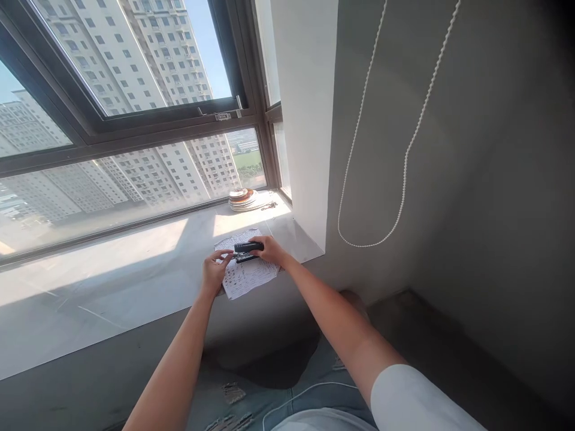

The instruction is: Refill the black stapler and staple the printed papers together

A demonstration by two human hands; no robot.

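A black stapler [248, 247] is held over sheets of paper [246, 280] covered in dark marks, at the front edge of the windowsill. My right hand [271, 251] grips the stapler's right end, its fingers wrapped round it. At the stapler's left end, my left hand [215, 269] has its thumb and fingertips pinched together; whatever is between them is too small to make out. The upper and lower arms of the stapler stand apart at the left end. Part of the paper lies behind the stapler and part hangs over the sill's edge.
A stack of round, plate-like items [242, 200] sits in the sill's far corner by the window, with small dark bits beside it. The white windowsill [135, 287] stretches left. A beaded blind chain [404, 173] hangs at the right. A white cable [309, 389] crosses my lap.
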